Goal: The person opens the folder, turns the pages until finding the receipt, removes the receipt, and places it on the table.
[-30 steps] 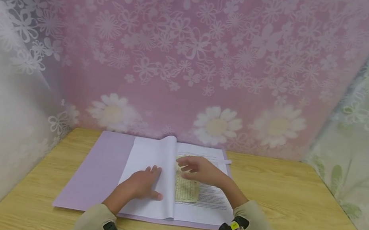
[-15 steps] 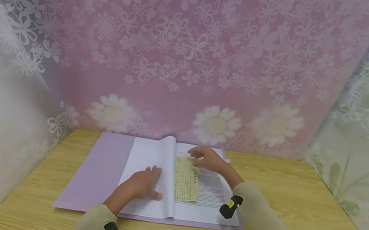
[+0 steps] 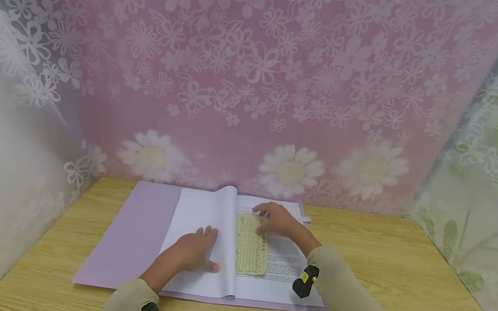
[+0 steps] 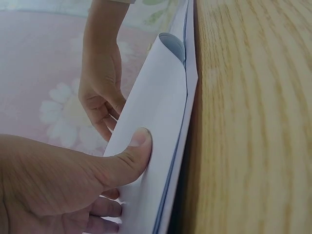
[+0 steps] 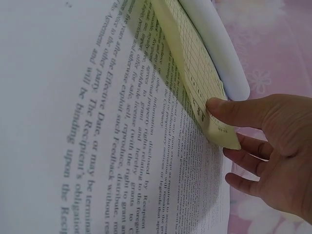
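My left hand (image 3: 195,249) rests with fingers spread on the turned white pages (image 3: 186,211), holding down the curled fold. The left wrist view shows its thumb (image 4: 141,141) lying along that paper. On the printed page (image 3: 282,286) to the right lies a yellow printed form slip (image 3: 250,253), ruled like a receipt. My right hand (image 3: 279,220) is at its upper right part. In the right wrist view, the right thumb (image 5: 224,106) is on top of the slip (image 5: 200,83) and the other fingers are behind its edge, pinching the lifted end.
A lilac folder (image 3: 133,235) lies open under the pages on the wooden table (image 3: 381,274). A small tab (image 3: 305,219) sticks out at its right edge. Floral cloth (image 3: 243,67) hangs behind and on both sides.
My right hand has shifted off the middle of the slip to its upper right, then lowered thumb and fingers onto the slip. The left hand has stayed in place.
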The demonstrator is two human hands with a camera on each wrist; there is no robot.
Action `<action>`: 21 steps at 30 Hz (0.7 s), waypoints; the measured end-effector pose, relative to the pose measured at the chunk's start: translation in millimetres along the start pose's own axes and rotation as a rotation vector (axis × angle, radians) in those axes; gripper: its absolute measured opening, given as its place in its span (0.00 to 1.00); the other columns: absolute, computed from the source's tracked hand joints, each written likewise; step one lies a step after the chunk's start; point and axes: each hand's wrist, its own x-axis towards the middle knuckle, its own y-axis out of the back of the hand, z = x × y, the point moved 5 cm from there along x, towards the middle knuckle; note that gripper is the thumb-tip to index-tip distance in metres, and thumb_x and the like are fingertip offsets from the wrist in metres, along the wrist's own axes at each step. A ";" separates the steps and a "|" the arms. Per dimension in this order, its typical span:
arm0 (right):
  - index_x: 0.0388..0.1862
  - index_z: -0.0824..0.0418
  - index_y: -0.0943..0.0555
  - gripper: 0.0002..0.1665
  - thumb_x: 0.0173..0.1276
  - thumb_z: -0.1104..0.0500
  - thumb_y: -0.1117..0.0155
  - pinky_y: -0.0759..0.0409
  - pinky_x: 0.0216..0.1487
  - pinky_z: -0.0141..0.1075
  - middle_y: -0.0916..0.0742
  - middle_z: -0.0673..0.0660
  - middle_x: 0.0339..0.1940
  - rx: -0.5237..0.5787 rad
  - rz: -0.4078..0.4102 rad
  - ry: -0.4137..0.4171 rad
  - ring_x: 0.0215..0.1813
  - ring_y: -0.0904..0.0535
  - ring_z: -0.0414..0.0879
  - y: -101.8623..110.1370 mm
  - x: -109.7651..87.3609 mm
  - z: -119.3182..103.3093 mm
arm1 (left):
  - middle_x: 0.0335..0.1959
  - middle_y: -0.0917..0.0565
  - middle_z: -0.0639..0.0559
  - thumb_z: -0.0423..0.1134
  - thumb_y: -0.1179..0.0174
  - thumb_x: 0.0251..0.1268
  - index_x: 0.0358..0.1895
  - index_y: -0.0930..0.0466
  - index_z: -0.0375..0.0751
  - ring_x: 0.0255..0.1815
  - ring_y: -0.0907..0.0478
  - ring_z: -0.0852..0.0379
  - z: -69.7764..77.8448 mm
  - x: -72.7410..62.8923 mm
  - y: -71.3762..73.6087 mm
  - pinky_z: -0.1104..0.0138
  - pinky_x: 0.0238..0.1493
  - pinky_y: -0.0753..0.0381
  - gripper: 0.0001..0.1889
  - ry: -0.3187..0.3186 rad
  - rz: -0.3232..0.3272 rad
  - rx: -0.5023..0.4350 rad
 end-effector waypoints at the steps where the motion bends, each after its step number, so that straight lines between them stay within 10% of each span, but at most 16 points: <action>1: 0.63 0.63 0.18 0.36 0.53 0.62 0.19 0.19 0.59 0.49 0.13 0.64 0.56 -0.009 0.003 -0.004 0.56 0.18 0.56 0.4 -0.4 -0.2 | 0.80 0.38 0.36 0.56 0.28 0.58 0.78 0.40 0.33 0.81 0.41 0.36 0.3 0.4 -0.3 0.45 0.77 0.35 0.51 0.002 -0.001 0.000; 9: 0.57 0.66 0.15 0.25 0.59 0.64 0.26 0.26 0.36 0.35 0.11 0.60 0.43 -0.023 0.020 0.055 0.29 0.28 0.42 9.3 -4.6 -4.1 | 0.80 0.39 0.36 0.56 0.28 0.57 0.79 0.41 0.34 0.81 0.42 0.37 4.2 0.4 2.2 0.45 0.77 0.37 0.51 0.009 -0.005 -0.008; 21: 0.43 0.66 0.11 0.10 0.69 0.67 0.37 0.22 0.40 0.35 0.09 0.58 0.38 -0.074 0.061 0.196 0.34 0.21 0.40 30.8 -15.4 -16.9 | 0.79 0.38 0.34 0.54 0.27 0.58 0.78 0.40 0.32 0.81 0.42 0.35 2.7 -1.6 0.7 0.44 0.77 0.37 0.50 -0.004 0.004 -0.017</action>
